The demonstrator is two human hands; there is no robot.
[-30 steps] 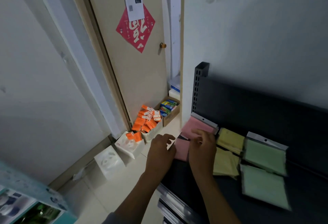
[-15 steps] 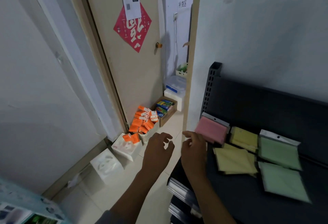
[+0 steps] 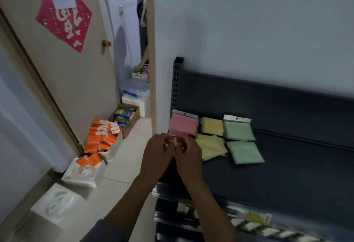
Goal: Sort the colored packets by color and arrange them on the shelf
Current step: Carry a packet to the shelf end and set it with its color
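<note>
Both hands — left hand and right hand — pinch a pink packet just before the pink stack on the shelf; next, probably, laying it squarely there.

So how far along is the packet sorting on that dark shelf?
Mostly done: the pink packet, two yellow packets and two green packets lie in colour columns on the shelf. In hand: both hands, left hand and right hand, pinch another pink packet in front of the first. Left: setting it down and straightening the front yellow packet.
</note>
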